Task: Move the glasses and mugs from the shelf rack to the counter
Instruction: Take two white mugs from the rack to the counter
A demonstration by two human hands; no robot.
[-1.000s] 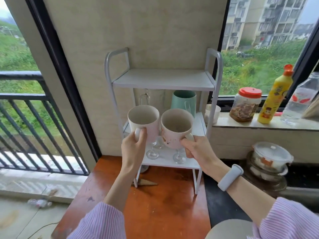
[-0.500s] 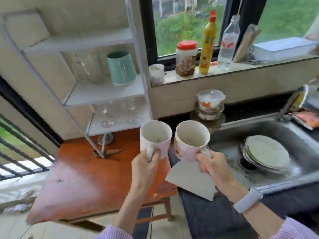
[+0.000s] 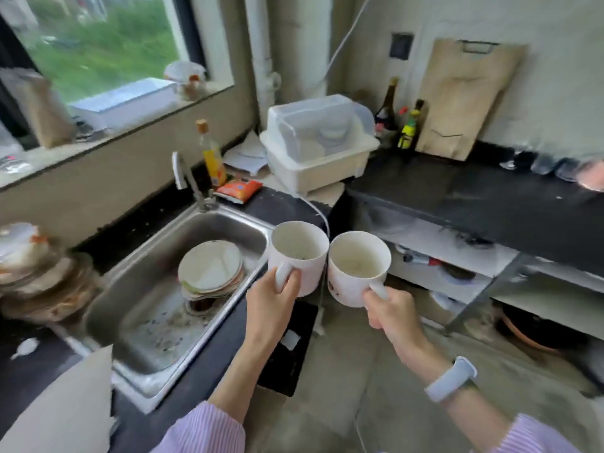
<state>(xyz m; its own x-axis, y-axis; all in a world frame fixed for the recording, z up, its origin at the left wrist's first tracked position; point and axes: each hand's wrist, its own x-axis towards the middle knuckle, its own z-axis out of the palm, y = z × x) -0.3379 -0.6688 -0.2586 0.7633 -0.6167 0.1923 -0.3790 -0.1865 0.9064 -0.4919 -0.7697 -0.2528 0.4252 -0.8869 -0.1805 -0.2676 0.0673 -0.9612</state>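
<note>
My left hand grips the handle of a plain white mug, held upright in the air past the sink's right edge. My right hand holds a second white mug with a small red pattern by its handle, touching the first mug's side. Both mugs look empty. The black counter stretches to the right, beyond the mugs. Several glasses stand blurred at its far right end. The shelf rack is out of view.
A steel sink with stacked plates lies at the left, its tap behind. A white lidded dish box sits in the corner, bottles and a wooden cutting board against the wall. Open shelves run under the counter.
The view has swung right from the shelf rack, past the sink, toward the black counter. Both hands carried the mugs along; the grips are unchanged.
</note>
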